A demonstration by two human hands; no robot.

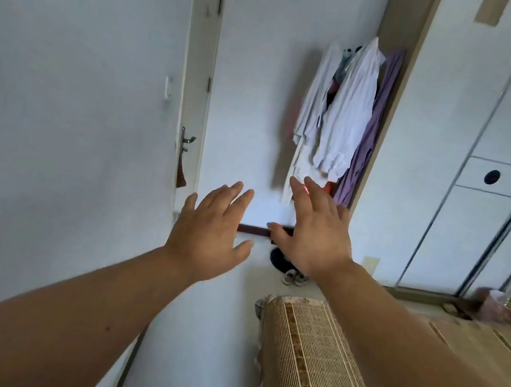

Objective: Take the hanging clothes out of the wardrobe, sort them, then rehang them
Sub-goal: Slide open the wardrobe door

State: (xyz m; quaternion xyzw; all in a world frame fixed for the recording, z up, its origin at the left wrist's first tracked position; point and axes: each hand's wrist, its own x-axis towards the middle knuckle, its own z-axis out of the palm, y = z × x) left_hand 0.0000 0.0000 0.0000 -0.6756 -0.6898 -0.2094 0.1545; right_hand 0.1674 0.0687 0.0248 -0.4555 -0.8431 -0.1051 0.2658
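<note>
Your 2 hands: left hand (209, 236) and right hand (315, 233), both spread wide, empty, raised before you. Clothes (343, 117) hang beside wardrobe (452, 124), well apart.

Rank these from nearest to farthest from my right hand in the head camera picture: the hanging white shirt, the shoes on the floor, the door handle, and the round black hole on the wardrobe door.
From the right hand:
1. Shoes, just below it on the floor.
2. White shirt, hanging above it.
3. Door handle, off to the left.
4. Round black hole, far right on the wardrobe door.
</note>
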